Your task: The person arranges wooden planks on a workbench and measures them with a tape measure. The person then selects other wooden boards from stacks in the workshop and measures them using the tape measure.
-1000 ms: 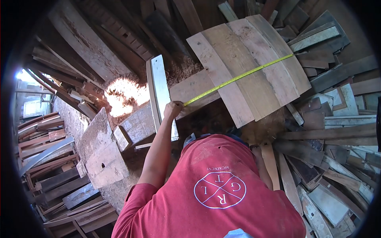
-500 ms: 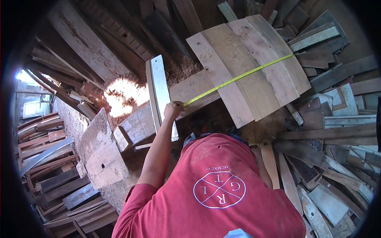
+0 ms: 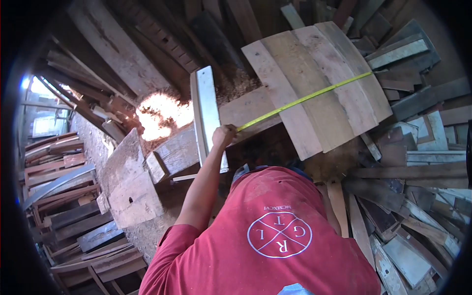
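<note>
My left hand (image 3: 224, 135) is closed on the near end of a yellow tape measure (image 3: 306, 98), beside a pale metal-like strip (image 3: 208, 105). The tape runs taut up and to the right, across a panel of several joined wooden boards (image 3: 322, 115), as far as its right edge. Beneath the tape and panel lies a long plank (image 3: 248, 105). My right forearm (image 3: 332, 214) hangs at the right side of the red shirt, and its hand is hidden from sight.
Stacked wood pieces (image 3: 418, 172) crowd the right side. More frames and boards (image 3: 93, 236) are piled at the lower left. Sunlit shavings (image 3: 162, 118) lie beyond the plank, near long leaning boards (image 3: 118, 49). A flat board with a hole (image 3: 130, 182) is at the left.
The whole view has shifted slightly, so the panel, tape and left hand appear a little further right. My left hand keeps its hold on the tape, which still lies across the panel.
</note>
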A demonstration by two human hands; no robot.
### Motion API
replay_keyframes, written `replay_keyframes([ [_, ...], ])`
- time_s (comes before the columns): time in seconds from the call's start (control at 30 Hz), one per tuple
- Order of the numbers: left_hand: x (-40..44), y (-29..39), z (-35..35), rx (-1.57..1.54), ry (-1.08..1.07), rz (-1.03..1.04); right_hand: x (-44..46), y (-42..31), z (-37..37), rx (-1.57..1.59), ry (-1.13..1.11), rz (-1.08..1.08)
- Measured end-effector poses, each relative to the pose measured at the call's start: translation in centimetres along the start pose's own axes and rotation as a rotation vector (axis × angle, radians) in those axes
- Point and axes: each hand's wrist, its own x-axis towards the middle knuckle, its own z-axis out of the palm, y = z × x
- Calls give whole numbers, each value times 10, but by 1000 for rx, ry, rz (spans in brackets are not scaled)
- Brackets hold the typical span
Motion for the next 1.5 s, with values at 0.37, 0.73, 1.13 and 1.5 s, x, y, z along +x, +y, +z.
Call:
replay_keyframes([
  [0.37,-6,5,-1,45,30,14,13,28,0,406,-145,49],
  [0.73,-8,2,5,106,-8,14,-96,-117,-61,83,-93,86],
  [1.13,-14,7,-5,-59,-76,75,-49,-120,-37,543,-136,28],
  [1.5,-42,44,-6,-473,-158,51,-72,-249,-97,223,-398,-56],
])
